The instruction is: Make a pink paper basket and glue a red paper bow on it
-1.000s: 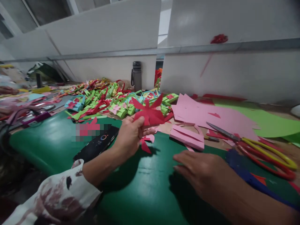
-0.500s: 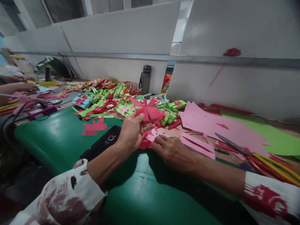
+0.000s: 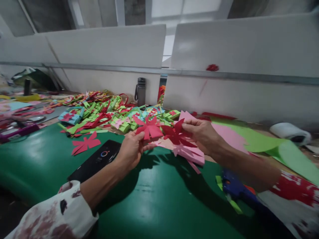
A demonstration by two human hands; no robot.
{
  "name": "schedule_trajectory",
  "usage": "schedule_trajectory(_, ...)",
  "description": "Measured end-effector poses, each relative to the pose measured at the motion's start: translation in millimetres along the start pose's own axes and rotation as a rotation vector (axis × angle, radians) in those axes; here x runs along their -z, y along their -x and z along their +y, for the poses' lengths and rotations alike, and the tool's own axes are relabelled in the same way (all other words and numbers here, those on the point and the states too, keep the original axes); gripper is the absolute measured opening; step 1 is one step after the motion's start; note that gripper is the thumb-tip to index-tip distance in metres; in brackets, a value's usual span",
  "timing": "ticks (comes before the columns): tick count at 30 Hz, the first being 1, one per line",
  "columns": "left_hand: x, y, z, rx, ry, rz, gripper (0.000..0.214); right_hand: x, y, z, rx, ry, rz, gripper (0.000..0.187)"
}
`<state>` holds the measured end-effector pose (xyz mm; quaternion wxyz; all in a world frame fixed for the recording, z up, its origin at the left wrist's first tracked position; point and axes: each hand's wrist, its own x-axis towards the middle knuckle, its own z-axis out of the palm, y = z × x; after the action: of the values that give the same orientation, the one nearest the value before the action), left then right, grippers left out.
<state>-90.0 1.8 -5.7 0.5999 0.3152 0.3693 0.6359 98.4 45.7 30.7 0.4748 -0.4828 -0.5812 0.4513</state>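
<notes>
My left hand [image 3: 131, 147] pinches a red paper flower [image 3: 149, 128] by its lower left edge. To the right, my right hand [image 3: 199, 131] grips a second, darker red paper flower [image 3: 176, 133] by a petal. The two flowers are close together, and I cannot tell whether they touch. Beneath the right-hand flower lies a folded pink paper piece [image 3: 190, 154]. Another red paper flower [image 3: 86, 143] rests on the green tabletop [image 3: 154, 199], beside a black phone [image 3: 96, 160] near my left forearm.
A heap of green, red and blue paper pieces [image 3: 99, 113] spreads behind my hands, with a grey bottle [image 3: 141, 92] behind it. Green paper sheets [image 3: 251, 136] are at the right. A blue glue gun [image 3: 234, 184] sits under my right forearm. A purple device [image 3: 20, 132] lies far left.
My right hand has come up from the papers on the table and now holds a red paper flower. My left hand keeps its flower. The view has turned right.
</notes>
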Motion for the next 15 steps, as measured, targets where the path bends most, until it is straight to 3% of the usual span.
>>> schedule_trajectory(3, 0.4, -3.0, -11.9, 0.070, -0.139, -0.094, 0.012, 14.5, 12.6, -3.2, -0.071, -0.081, -0.024, 0.015)
schedule_trajectory(6, 5.7, -15.5, -16.8, 0.138, -0.394, -0.042, 0.004, 28.0, 16.7, -1.7, -0.144, -0.118, -0.029, 0.013)
schedule_trajectory(8, 9.0, -22.4, -15.6, 0.125, -0.471, -0.009, 0.010, 34.3, 17.4, 1.3, -0.185, -0.129, -0.036, 0.013)
schedule_trajectory(10, 8.3, -22.4, -11.7, -0.013, -0.532, 0.047, 0.030, 37.8, 18.9, 4.1, -0.217, -0.129, -0.056, 0.012)
schedule_trajectory(12, 1.0, -14.3, -7.3, -0.284, -0.613, 0.090, 0.052, 38.8, 21.8, 6.0, -0.233, -0.114, -0.086, 0.013)
schedule_trajectory(14, -12.9, -1.3, -5.5, -0.510, -0.693, 0.058, 0.056, 38.1, 26.1, 6.8, -0.231, -0.082, -0.118, 0.016)
schedule_trajectory(15, -21.4, 5.3, -6.3, -0.493, -0.728, -0.003, 0.047, 37.1, 28.6, 6.8, -0.227, -0.060, -0.131, 0.017)
